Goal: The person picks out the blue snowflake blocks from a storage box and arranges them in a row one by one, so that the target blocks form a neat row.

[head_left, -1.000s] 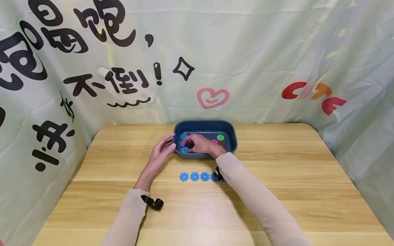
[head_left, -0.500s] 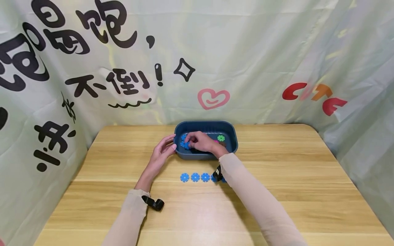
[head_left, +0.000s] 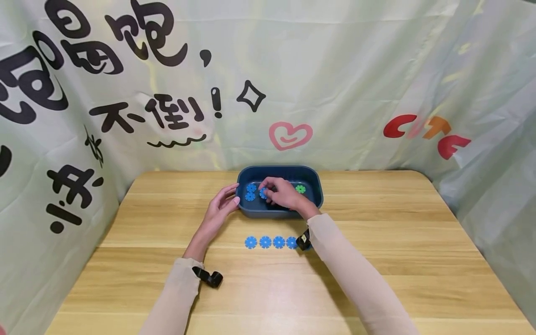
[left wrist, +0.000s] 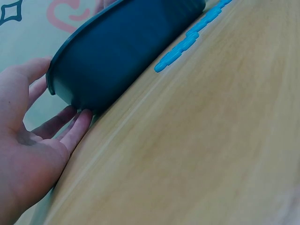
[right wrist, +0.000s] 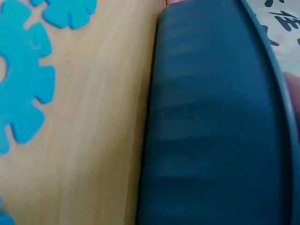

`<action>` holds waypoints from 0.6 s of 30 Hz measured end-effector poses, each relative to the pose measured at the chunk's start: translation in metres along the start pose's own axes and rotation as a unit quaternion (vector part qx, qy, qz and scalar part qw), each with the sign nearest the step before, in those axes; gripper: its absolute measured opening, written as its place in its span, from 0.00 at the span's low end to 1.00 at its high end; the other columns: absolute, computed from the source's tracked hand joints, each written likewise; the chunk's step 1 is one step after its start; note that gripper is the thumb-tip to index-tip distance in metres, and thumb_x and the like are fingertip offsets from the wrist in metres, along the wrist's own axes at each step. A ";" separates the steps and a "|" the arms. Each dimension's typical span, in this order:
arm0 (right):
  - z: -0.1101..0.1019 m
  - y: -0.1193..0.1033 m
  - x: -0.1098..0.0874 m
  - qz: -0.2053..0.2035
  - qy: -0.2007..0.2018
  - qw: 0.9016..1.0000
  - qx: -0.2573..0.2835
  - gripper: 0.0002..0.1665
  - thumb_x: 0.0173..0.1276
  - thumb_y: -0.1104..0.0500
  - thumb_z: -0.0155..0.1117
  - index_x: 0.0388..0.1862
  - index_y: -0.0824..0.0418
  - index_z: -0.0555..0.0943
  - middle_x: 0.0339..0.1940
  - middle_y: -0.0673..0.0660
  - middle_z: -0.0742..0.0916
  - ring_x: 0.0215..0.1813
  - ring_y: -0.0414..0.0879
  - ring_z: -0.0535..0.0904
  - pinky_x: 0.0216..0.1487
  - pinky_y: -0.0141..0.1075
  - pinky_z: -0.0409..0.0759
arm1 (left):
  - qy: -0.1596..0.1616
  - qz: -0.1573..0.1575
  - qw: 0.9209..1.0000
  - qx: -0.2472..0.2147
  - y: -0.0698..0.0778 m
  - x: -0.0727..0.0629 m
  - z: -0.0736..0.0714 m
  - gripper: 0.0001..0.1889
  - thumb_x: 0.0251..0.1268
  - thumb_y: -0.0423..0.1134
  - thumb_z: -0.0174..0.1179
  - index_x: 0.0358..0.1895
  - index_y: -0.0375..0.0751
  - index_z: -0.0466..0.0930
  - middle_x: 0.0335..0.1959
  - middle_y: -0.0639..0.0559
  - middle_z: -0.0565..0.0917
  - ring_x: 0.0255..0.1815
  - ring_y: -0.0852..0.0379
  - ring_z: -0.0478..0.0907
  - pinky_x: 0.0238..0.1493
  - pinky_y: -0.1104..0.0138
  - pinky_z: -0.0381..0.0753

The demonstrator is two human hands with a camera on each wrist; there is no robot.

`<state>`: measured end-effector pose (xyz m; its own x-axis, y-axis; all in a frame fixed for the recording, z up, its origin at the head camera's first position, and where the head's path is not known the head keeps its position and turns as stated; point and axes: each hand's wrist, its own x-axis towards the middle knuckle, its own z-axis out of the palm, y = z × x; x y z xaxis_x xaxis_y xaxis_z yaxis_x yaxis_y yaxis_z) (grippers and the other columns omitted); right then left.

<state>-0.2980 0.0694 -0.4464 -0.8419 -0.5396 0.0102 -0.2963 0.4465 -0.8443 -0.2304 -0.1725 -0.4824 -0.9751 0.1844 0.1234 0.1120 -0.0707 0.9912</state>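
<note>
Inside the dark blue plastic bin (head_left: pixel 278 214), my right hand (head_left: pixel 284 193) pinches a blue snowflake disc (head_left: pixel 263 193) between thumb and fingertips. Two more blue discs (head_left: pixel 250 197) lie at the bin's left end, and a green disc (head_left: pixel 300 189) at its right. My left hand (head_left: pixel 219 204) rests against the bin's left end with loosely extended fingers. In the left wrist view, its fingertips (left wrist: pixel 84 117) touch the outer wall low down, near the tabletop. The right wrist view shows mostly the bin's outer wall (right wrist: pixel 215 112); the held disc is hidden there.
On the wooden table (head_left: pixel 268 288), a row of several blue discs (head_left: pixel 278 242) lies in front of the bin. The right wrist's black camera (head_left: pixel 303 240) overlaps the row's right end. A printed cloth curtain (head_left: pixel 343 93) hangs behind the table.
My right hand has moved right inside the bin and brought a blue disc away from the others at the left end. My left hand has stayed at the bin.
</note>
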 end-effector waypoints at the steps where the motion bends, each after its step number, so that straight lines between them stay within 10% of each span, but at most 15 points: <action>1: -0.001 0.000 -0.001 -0.004 0.007 1.000 -0.004 0.11 0.78 0.67 0.56 0.54 0.65 0.81 0.39 0.59 0.83 0.37 0.51 0.83 0.39 0.37 0.87 | 0.000 -0.001 1.000 0.001 0.000 0.000 0.000 0.27 0.78 0.38 0.57 0.75 0.36 0.65 0.73 0.31 0.64 0.72 0.33 0.65 0.60 0.63 0.80; 18: -0.005 -0.008 -0.030 -0.028 0.106 0.994 0.009 0.11 0.76 0.65 0.61 0.55 0.61 0.81 0.39 0.56 0.84 0.35 0.55 0.86 0.39 0.37 0.87 | 0.007 0.003 1.000 0.002 -0.024 0.008 -0.007 0.27 0.78 0.40 0.57 0.76 0.43 0.66 0.73 0.39 0.67 0.72 0.41 0.68 0.61 0.62 0.80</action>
<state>-0.2722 0.0856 -0.4369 -0.9007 -0.4002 0.1688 -0.3395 0.4061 -0.8484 -0.2426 -0.1758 -0.5059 -0.9768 0.1704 0.1295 0.1194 -0.0681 0.9905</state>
